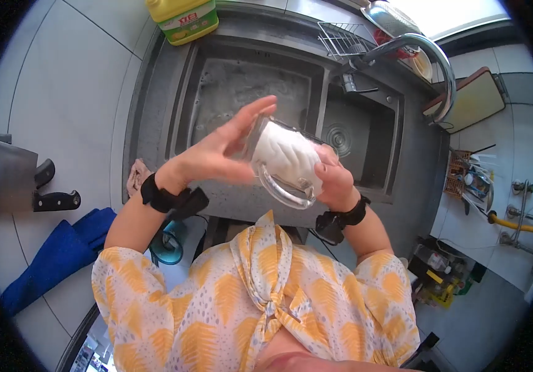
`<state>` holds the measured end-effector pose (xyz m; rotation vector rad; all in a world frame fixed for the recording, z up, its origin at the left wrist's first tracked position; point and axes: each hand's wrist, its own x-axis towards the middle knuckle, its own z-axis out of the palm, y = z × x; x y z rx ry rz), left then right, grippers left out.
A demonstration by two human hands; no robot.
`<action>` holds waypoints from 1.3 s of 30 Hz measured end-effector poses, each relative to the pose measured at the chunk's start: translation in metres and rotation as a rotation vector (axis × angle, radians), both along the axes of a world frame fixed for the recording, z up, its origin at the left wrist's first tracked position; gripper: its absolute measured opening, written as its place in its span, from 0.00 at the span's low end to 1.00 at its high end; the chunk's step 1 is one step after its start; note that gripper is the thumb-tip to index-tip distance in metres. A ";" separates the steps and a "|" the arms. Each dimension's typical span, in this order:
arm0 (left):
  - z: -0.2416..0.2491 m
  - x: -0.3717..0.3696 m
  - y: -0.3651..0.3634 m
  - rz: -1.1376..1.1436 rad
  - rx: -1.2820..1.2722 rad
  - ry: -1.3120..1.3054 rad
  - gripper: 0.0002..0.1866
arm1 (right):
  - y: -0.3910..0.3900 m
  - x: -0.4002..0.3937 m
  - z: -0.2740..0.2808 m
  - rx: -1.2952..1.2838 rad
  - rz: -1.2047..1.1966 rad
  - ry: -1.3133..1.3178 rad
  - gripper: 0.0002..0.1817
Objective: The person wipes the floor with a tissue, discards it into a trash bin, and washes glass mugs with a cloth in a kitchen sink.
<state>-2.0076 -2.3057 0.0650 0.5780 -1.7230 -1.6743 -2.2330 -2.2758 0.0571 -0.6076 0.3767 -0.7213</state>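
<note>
A clear glass mug (287, 155) is tilted on its side between my hands, above the front edge of the sink. White, folded-looking material, perhaps cloth, shows through its wall. Its glass handle (282, 191) points down toward my body. My left hand (220, 149) is around the mug's left end, fingers above and below it, a little blurred. My right hand (336, 180) closes on the other end, thumb against the white material. How far the right fingers reach inside is hidden.
A double sink (323, 105) lies beyond my hands, with water in the left basin. A faucet (418, 40) arches at the right. A yellow jug (183, 22), a wire rack (344, 40) and a pinkish rag (136, 177) are around it. Knives (56, 201) hang at the left.
</note>
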 end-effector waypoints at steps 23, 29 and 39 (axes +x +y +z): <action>-0.010 -0.039 0.029 0.549 0.434 0.028 0.19 | 0.015 0.008 -0.004 -0.106 0.066 0.115 0.39; -0.023 -0.038 0.023 0.520 0.111 0.037 0.27 | 0.010 0.012 -0.002 0.454 -0.148 -0.294 0.38; -0.031 -0.047 0.021 0.457 0.026 0.194 0.26 | 0.007 0.001 -0.006 0.316 -0.216 -0.035 0.30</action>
